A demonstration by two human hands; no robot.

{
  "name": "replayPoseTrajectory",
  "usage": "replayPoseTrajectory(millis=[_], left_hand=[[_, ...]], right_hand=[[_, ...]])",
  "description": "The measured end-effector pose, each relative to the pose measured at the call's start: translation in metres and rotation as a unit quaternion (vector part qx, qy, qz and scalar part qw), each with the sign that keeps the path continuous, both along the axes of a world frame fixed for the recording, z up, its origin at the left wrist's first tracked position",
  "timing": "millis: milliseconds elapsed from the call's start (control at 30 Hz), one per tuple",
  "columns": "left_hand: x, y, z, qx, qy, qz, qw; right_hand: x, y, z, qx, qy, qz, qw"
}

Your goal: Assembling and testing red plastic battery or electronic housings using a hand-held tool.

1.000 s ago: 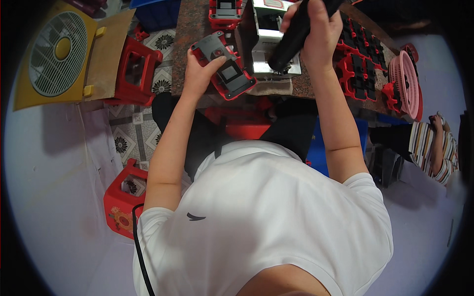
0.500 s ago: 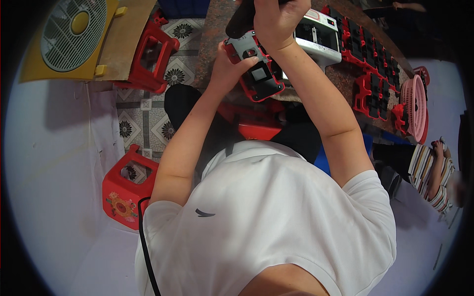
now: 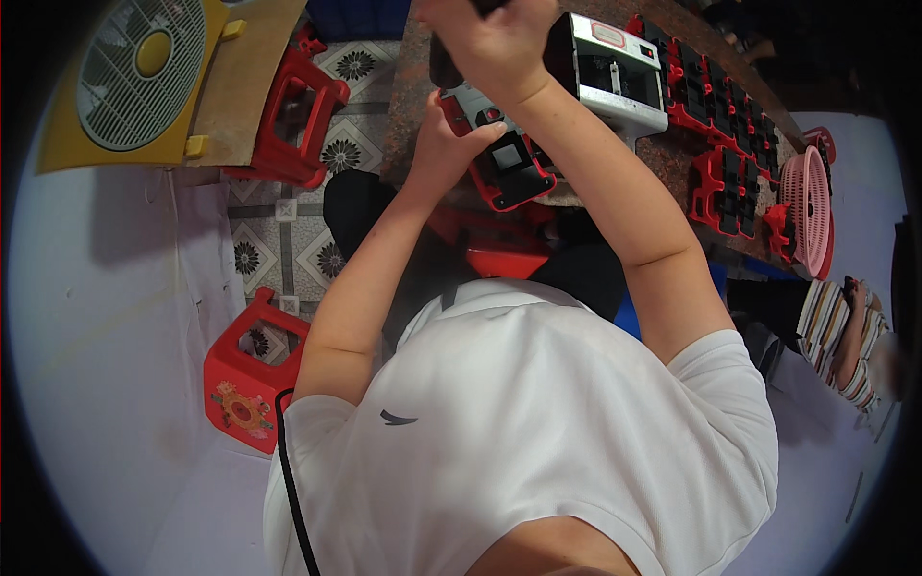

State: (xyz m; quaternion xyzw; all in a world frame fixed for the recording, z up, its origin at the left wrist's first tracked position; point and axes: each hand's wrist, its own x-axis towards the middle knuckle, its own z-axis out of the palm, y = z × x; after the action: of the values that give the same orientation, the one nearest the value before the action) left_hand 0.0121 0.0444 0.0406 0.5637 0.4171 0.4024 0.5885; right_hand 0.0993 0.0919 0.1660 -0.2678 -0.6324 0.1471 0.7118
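My left hand (image 3: 446, 144) grips a red-and-black plastic housing (image 3: 521, 184) on the stone-topped table, its thumb lying across the upper side. A small grey square is set in the housing's near part. Over the far end my right hand (image 3: 499, 53) is closed around a dark, thick-bodied handheld tool (image 3: 444, 69). The top of the picture cuts off part of that hand and tool. The tool's tip is hidden, so contact with the housing cannot be made out. Right of my right hand stands a silver box-shaped machine (image 3: 624, 108) with a dark opening.
Several red-and-black housings (image 3: 725, 187) stand in rows along the table's right side, near a pink basket (image 3: 805, 211). Red stools (image 3: 252, 370) and a yellow fan (image 3: 144, 86) are at left. Another person in a striped shirt (image 3: 828, 326) is at far right.
My right hand has moved left with the dark tool and now covers more of the housing's far end. The left hand and the housing have barely shifted.
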Motion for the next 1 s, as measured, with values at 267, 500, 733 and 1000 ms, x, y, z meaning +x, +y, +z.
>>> replayPoseTrajectory(millis=[267, 500, 733, 1000], left_hand=[[0.001, 0.023, -0.021, 0.044, 0.088, 0.003, 0.995], [0.021, 0.122, 0.014, 0.099, 0.215, 0.002, 0.972], [0.073, 0.183, -0.015, -0.239, 0.014, -0.243, 0.940], [-0.006, 0.104, 0.055, -0.207, -0.285, -0.189, 0.917]], right_hand=[[0.085, -0.050, 0.026, -0.011, 0.133, 0.008, 0.991], [0.110, -0.156, 0.010, -0.035, 0.121, -0.068, 0.990], [0.122, -0.173, -0.010, -0.040, 0.105, -0.087, 0.990], [0.144, -0.164, -0.031, -0.032, 0.078, -0.141, 0.986]])
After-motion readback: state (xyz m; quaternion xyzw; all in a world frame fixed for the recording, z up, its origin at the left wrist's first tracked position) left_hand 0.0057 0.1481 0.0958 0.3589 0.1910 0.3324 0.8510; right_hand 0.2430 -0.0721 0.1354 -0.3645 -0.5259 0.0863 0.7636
